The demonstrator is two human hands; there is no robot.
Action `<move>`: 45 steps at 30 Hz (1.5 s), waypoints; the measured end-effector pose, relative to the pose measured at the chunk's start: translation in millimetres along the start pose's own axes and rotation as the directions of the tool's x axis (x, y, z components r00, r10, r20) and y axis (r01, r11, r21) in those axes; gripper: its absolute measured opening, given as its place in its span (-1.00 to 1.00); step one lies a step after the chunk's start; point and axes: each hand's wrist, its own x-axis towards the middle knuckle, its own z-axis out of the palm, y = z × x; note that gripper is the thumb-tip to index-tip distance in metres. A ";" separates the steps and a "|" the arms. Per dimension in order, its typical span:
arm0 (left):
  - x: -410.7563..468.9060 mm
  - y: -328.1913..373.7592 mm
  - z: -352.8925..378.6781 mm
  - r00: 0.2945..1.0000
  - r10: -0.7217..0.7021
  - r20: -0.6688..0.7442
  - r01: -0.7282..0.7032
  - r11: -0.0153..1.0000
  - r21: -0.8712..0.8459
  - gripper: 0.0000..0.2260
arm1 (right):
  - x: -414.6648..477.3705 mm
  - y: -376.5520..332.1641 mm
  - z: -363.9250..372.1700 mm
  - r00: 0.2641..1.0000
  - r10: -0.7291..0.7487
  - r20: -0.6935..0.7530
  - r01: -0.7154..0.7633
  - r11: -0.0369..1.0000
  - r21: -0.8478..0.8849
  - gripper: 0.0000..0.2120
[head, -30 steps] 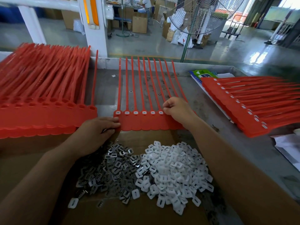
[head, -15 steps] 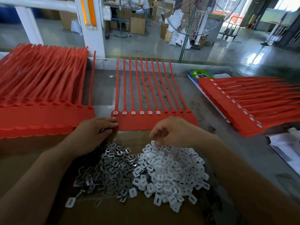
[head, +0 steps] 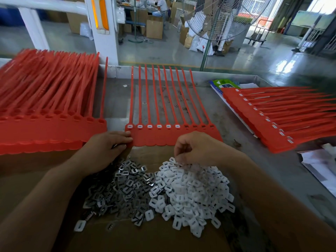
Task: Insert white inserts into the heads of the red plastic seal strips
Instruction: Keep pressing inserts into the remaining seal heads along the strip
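Observation:
A joined row of red seal strips (head: 171, 135) lies flat in the middle of the table, tails pointing away. Several heads on its left carry white inserts; the heads on the right are bare. My left hand (head: 107, 148) presses the row's near-left corner with flat fingers. My right hand (head: 196, 148) hovers at the far edge of the heap of white inserts (head: 190, 193), fingertips curled down into it; whether they pinch an insert is hidden. A heap of grey metal clips (head: 125, 188) lies beside the white one.
A thick stack of red strips (head: 45, 113) fills the left of the table. Another stack with white inserts (head: 278, 117) lies at the right, over papers (head: 321, 164). Brown cardboard (head: 145, 237) carries both heaps. A fan stand (head: 205, 53) rises behind the table's far rim.
My right hand left the strip heads and came back toward me, down onto the white insert heap. My left hand stayed on the row's corner.

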 end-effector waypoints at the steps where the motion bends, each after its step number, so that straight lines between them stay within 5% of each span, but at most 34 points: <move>1: 0.2 0.2 0.1 1.000 0.001 -0.001 -0.001 1.000 0.000 -0.73 | -0.2 0.7 -1.8 1.000 -0.004 -0.026 0.005 1.000 0.023 -0.88; 7: -0.1 -0.4 0.3 1.000 0.003 0.003 -0.003 1.000 0.007 -0.73 | 1.3 9.6 -8.2 0.988 0.024 -0.151 0.005 0.982 0.187 -0.80; 12: 0.0 -1.3 0.3 1.000 -0.003 0.000 0.003 1.000 0.001 -0.72 | 6.9 18.9 -12.8 0.973 0.066 -0.222 -0.033 0.988 0.149 -0.78; 22: -0.7 -0.4 1.7 1.000 -0.004 -0.016 0.003 1.000 -0.006 -0.73 | 45.7 51.5 -28.1 0.830 0.218 -0.513 -0.158 0.975 0.158 -0.90; 45: -2.8 -1.4 1.0 1.000 -0.008 -0.012 0.007 1.000 -0.013 -0.73 | 67.4 46.0 -23.1 0.878 0.271 -0.396 -0.279 0.959 0.038 -0.88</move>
